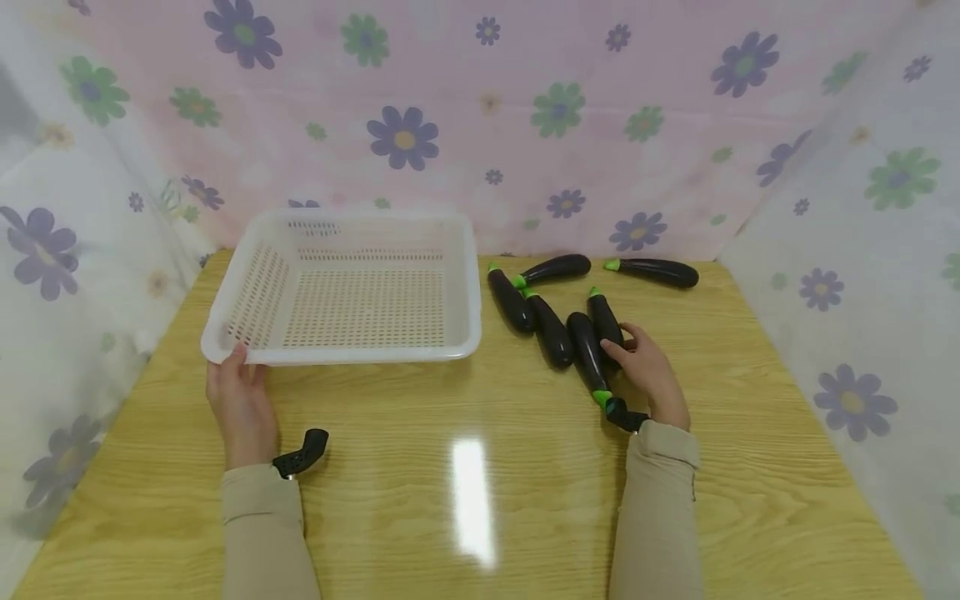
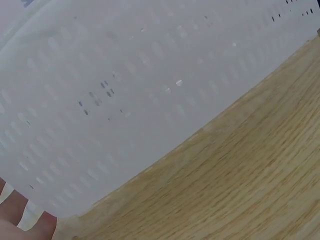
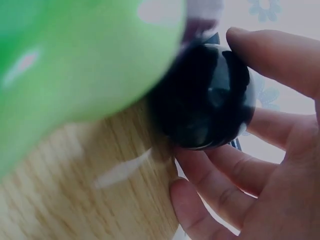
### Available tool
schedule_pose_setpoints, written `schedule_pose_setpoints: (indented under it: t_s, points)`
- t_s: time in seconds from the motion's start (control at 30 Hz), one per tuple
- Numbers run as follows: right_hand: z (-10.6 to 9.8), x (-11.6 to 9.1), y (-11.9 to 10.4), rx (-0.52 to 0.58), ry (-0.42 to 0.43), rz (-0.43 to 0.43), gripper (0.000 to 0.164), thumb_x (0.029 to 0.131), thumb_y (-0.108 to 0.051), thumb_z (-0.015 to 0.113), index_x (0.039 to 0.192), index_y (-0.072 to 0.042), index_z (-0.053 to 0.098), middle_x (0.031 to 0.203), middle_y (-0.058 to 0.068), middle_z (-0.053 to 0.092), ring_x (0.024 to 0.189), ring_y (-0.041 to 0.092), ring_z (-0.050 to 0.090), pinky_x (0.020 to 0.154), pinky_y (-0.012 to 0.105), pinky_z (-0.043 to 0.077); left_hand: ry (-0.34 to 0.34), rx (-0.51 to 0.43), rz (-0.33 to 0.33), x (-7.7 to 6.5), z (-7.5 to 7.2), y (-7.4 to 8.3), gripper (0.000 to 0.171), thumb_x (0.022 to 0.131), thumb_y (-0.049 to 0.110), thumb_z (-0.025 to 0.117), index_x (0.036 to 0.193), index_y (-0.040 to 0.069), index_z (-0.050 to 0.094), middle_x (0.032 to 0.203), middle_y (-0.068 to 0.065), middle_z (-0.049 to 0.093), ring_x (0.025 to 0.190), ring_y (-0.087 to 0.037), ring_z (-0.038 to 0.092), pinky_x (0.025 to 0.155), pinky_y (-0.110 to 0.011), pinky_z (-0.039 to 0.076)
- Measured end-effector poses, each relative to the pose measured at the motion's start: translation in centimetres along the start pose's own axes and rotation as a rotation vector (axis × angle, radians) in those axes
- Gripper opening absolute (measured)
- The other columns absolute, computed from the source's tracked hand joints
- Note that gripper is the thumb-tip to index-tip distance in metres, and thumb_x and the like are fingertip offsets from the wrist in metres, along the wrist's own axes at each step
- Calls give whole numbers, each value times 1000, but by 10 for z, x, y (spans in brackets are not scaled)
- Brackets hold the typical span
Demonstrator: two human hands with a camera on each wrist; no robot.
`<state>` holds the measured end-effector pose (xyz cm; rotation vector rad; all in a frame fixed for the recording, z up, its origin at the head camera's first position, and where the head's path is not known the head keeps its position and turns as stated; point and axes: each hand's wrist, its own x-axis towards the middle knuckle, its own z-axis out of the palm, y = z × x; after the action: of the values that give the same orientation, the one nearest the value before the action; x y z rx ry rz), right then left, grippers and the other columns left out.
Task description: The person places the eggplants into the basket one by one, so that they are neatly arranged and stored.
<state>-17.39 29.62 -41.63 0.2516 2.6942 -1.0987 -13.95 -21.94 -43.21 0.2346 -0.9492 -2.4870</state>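
Observation:
At the left of the table, my left hand [image 1: 246,412] holds the front-left corner of a white plastic basket [image 1: 360,357], thumb over the rim and fingers below it. The left wrist view shows the basket's slotted outer wall [image 2: 150,100]. To the right, my right hand [image 1: 651,375] grips the rounded end of a dark eggplant [image 1: 604,317], thumb on one side and fingers curled beneath. That glossy end [image 3: 200,100] fills the grasp in the right wrist view. Beside it lies another eggplant [image 1: 587,346], its green stem [image 3: 90,65] large and blurred near the wrist camera.
More eggplants lie between the basket and my right hand: one by the basket [image 1: 512,302], one leaning toward the middle [image 1: 551,333], one behind [image 1: 558,267]. Another eggplant [image 1: 660,272] lies at the back right. Flowered cloth [image 1: 450,92] encloses the wooden table [image 1: 375,500] behind and at both sides.

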Motion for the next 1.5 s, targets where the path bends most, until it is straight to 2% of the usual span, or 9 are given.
schedule_pose_setpoints:
  t_s: [0.3,0.47,0.57,0.8,1.0,1.2,1.27,1.4,1.5]
  points:
    - [2,-2,5,81,14,7,70,90,-45,40,143,-6,14,132,29,33,119,41,33,95,53,26,-2,-42,74,0,4,1,42,86,1,46,128,6,44,135,-13,37,125,-25,31,99,-34,24]
    - [-4,-4,4,128,40,2,69,91,-45,38,143,-8,12,133,29,32,119,42,33,94,54,27,25,-91,90,-2,6,-2,39,89,14,51,127,6,46,134,-15,39,124,-27,31,98,-37,22]
    - [-8,-7,1,166,61,-20,67,92,-44,38,143,-9,13,133,28,32,113,42,39,92,53,30,-17,-36,85,-2,9,-5,43,90,21,51,130,8,42,136,-15,36,126,-27,29,100,-37,19]
    - [-9,-8,-5,320,124,-58,63,92,-39,40,144,-13,13,128,25,38,101,37,50,90,47,36,-78,-107,73,1,8,-3,44,90,14,50,132,9,38,139,-13,31,129,-25,24,103,-36,19]
    - [-10,-13,-8,361,128,-69,70,90,-38,45,144,-16,7,130,25,31,108,37,44,90,47,37,-107,34,55,-5,10,-7,47,91,6,46,135,10,32,140,-12,31,129,-24,26,103,-31,21]
    - [-5,-14,-25,404,84,-104,71,87,-43,49,144,-18,13,131,21,30,115,34,37,93,47,34,-38,67,50,-5,10,-6,46,89,5,44,133,13,34,138,-11,35,127,-24,30,102,-33,23]
    - [-4,-14,-30,452,58,-116,70,88,-43,49,144,-19,14,132,19,29,115,32,38,94,46,32,-16,133,58,1,5,-10,45,89,8,44,133,16,35,137,-8,37,125,-23,33,101,-34,24]
    - [-5,-19,-37,575,20,-153,67,90,-39,47,144,-19,13,137,16,25,119,28,36,98,46,26,-5,186,67,25,-23,-29,45,88,13,47,131,21,37,134,-4,41,121,-19,39,96,-32,30]
    - [-5,-20,-44,689,3,-186,62,92,-31,47,143,-17,15,138,13,25,121,24,34,99,44,25,-9,141,49,22,-14,-23,41,91,17,42,131,19,36,135,-6,39,122,-20,36,97,-31,28]
